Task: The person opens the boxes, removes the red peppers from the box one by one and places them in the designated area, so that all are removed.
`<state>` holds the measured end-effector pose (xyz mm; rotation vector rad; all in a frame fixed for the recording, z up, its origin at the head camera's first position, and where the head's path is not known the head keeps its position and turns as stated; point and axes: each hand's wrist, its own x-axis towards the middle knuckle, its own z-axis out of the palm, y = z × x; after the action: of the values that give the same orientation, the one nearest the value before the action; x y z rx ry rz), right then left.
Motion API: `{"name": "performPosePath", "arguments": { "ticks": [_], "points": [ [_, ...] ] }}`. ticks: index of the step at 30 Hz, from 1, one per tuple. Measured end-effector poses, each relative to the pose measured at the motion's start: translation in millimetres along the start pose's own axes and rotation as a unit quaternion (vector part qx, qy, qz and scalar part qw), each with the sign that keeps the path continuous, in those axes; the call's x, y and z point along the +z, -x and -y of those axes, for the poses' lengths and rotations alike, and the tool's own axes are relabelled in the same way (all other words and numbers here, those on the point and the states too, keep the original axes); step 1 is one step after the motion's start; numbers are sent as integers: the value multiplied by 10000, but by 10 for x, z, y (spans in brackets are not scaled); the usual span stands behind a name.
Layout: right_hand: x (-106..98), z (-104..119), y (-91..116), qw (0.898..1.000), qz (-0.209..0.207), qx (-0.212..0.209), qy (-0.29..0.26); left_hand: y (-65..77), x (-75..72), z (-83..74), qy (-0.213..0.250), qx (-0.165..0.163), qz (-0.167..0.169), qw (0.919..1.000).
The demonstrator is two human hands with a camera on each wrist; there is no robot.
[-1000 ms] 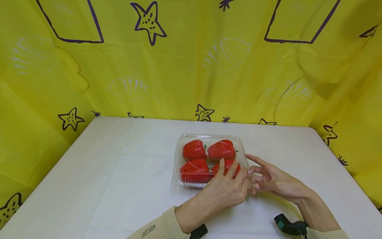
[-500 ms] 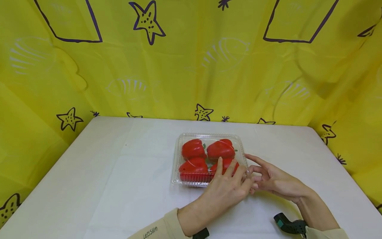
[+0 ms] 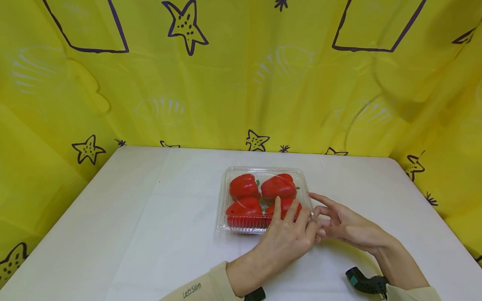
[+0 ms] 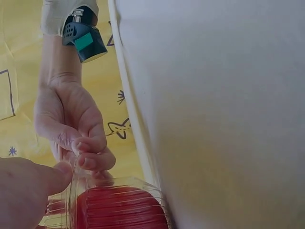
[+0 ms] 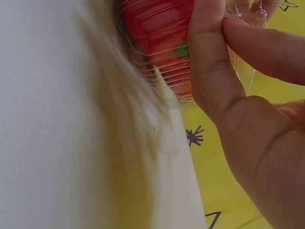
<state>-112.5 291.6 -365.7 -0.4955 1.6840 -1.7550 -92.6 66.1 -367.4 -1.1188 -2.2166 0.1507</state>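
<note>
Hands (image 3: pixel 290 236) pinching clear pepper box (image 3: pixel 263 200) at near right corner

Head looks down; wrist views close, sharing clamshell (image 3: pixel 263 198).
</note>
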Motion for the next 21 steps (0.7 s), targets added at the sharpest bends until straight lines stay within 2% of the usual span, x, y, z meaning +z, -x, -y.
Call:
{"name": "performPosePath", "arguments": {
  "ticks": [3,6,15,21],
  "points": [
    [5,5,0,10000,-30,-12,22,-2,2,0,-10,55,109,9999],
    [9,6,4,9999,-35,-89,93,-13,7,2,-47,86,72,9999],
    [11,9,3,9995,-117,-113,257,-20,43,2,-227,73,-253,9994],
    [2,19,-14,9987,-250,-63,435,-16,65,-6,4,-201,-536,9984]
  ]
}}
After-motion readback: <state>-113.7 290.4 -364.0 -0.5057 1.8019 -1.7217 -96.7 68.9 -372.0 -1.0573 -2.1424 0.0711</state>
